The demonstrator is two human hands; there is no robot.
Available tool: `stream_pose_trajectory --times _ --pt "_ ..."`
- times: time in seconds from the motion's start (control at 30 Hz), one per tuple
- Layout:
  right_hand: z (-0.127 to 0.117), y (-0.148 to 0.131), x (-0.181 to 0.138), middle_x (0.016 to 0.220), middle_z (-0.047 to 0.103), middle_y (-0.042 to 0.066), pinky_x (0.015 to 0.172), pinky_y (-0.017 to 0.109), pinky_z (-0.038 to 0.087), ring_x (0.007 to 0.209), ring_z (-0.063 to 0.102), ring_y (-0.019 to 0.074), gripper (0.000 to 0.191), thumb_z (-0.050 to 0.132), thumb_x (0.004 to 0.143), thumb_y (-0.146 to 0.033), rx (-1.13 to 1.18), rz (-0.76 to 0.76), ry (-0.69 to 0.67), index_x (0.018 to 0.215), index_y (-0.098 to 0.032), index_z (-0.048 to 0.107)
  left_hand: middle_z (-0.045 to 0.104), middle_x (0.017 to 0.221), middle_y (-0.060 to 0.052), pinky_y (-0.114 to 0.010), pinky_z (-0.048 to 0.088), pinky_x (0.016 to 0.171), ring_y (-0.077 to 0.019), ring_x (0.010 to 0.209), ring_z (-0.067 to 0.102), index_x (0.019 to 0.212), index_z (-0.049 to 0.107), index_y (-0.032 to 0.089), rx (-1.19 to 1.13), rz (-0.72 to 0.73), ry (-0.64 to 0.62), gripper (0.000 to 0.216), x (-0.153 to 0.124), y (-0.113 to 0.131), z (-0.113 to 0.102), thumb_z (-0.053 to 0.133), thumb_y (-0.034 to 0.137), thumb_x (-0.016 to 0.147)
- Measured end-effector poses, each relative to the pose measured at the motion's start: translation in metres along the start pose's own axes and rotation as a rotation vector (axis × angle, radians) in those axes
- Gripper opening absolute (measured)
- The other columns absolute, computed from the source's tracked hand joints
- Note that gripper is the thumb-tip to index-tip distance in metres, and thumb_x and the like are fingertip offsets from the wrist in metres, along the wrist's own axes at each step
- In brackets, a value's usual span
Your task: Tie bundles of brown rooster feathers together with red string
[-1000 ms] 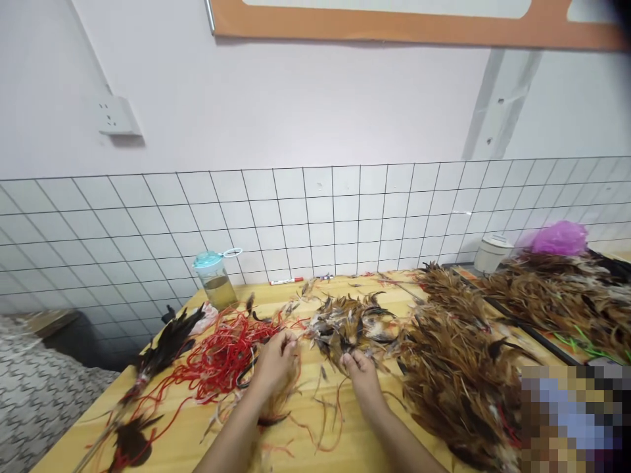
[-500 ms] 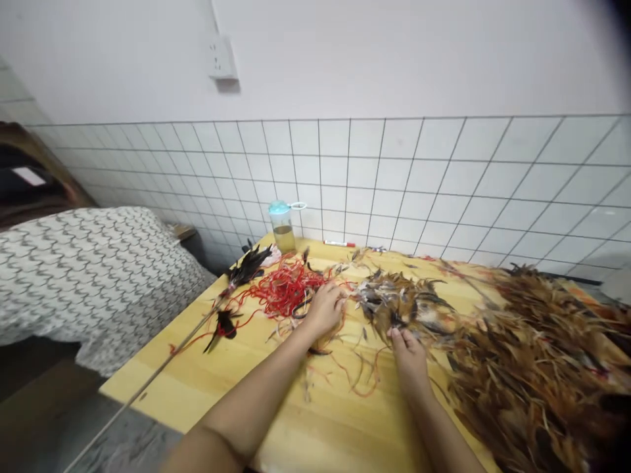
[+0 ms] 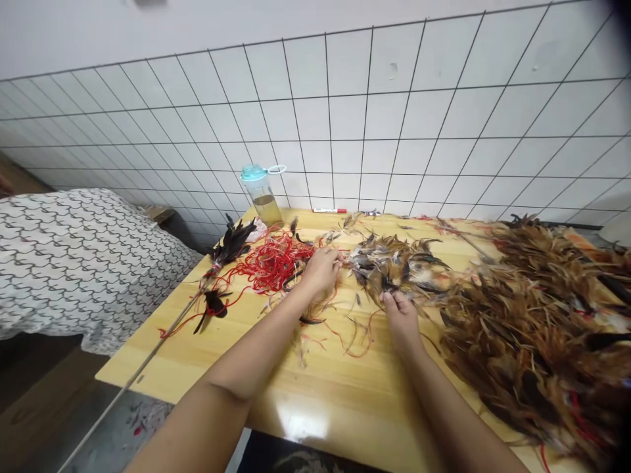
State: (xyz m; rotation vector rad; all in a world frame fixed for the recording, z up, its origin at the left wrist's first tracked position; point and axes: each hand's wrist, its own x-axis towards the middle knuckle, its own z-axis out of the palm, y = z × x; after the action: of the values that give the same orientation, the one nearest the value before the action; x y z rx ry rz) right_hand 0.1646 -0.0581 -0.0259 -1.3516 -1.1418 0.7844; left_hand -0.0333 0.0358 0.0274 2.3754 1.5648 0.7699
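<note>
My left hand [image 3: 323,269] is closed, its fingertips at the left end of a small pile of brown and grey feathers [image 3: 394,259]. What lies between those fingers is hidden. Along the front edge of this pile, the thumb and fingers of my right hand [image 3: 403,318] pinch a dark feather [image 3: 388,289]. Left of my left hand lies a tangle of red string [image 3: 276,263]. A bunch of black feathers [image 3: 231,246] is at the top of a thin stick [image 3: 165,340], which slants off the table's near left edge. A loose black feather tuft [image 3: 214,304] rests beside it.
A large heap of brown feathers [image 3: 517,341] covers the right side of the wooden table [image 3: 345,401]. At the back stand a bottle with a blue lid [image 3: 263,197] and a red-capped marker [image 3: 329,211] lying flat. Patterned cloth [image 3: 93,263] hangs at left. A tiled wall [image 3: 340,118] rises behind.
The view has tilted down, so the wall socket has left the picture and more of the table's front shows. Both hands keep nearly the same places by the small feather pile.
</note>
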Motion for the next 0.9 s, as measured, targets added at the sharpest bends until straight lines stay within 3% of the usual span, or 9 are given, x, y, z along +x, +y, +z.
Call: stream_pose_trajectory --times 0.1,0.23,0.4,0.63,0.77,0.9 --pt "0.0 0.001 0.0 0.067 0.056 0.001 0.071 0.03 0.04 0.07 0.052 0.0171 0.032 0.053 0.081 -0.046 -0.002 -0.01 -0.007 0.067 -0.018 0.06 0.064 0.097 -0.008 -0.034 0.042 0.089 -0.0205 0.098 0.055 0.09 0.066 0.018 0.047 -0.008 -0.032 0.02 0.022 0.006 0.003 0.048 0.016 0.081" --pt "-0.001 0.001 0.0 0.067 0.056 0.001 0.069 0.029 0.04 0.069 0.051 0.0168 0.032 0.052 0.082 -0.046 0.002 -0.03 -0.007 0.068 -0.018 0.06 0.067 0.096 -0.011 -0.034 0.042 0.089 -0.0222 0.098 0.058 0.086 0.068 0.017 0.098 -0.128 -0.123 0.023 0.053 0.01 0.013 0.049 0.028 0.083" --pt "0.0 0.0 0.0 0.067 0.056 0.001 0.069 0.029 0.04 0.069 0.051 0.0168 0.033 0.051 0.083 -0.047 -0.013 -0.027 -0.018 0.068 -0.018 0.059 0.067 0.073 -0.01 -0.031 0.044 0.073 -0.0219 0.076 0.061 0.066 0.066 0.015 0.059 -0.191 -0.241 0.026 0.069 0.007 0.031 0.059 0.039 0.075" --pt "-0.001 0.002 0.001 0.067 0.054 0.001 0.067 0.029 0.039 0.069 0.051 0.0169 0.032 0.049 0.084 -0.045 0.002 -0.03 -0.06 0.068 -0.018 0.057 0.065 0.074 -0.002 -0.024 0.04 0.063 -0.0142 0.068 0.056 0.077 0.061 0.017 -0.099 -0.214 -0.18 0.018 0.047 -0.001 0.019 0.052 0.032 0.08" --pt "0.0 0.0 0.001 0.068 0.054 0.001 0.069 0.029 0.039 0.07 0.051 0.0168 0.03 0.049 0.085 -0.042 -0.035 -0.058 -0.076 0.067 -0.019 0.057 0.056 0.064 0.001 -0.023 0.037 0.059 -0.0115 0.06 0.049 0.071 0.055 0.016 -0.471 -0.234 -0.114 0.021 0.025 -0.003 0.003 0.055 0.036 0.078" --pt "0.0 -0.001 0.001 0.067 0.053 0.001 0.069 0.029 0.038 0.069 0.05 0.0166 0.029 0.049 0.084 -0.041 -0.056 -0.062 -0.078 0.067 -0.019 0.057 0.05 0.06 0.003 -0.021 0.036 0.056 -0.0091 0.055 0.045 0.069 0.051 0.016 -0.721 -0.261 -0.184 0.026 0.004 0.001 -0.002 0.058 0.041 0.075"
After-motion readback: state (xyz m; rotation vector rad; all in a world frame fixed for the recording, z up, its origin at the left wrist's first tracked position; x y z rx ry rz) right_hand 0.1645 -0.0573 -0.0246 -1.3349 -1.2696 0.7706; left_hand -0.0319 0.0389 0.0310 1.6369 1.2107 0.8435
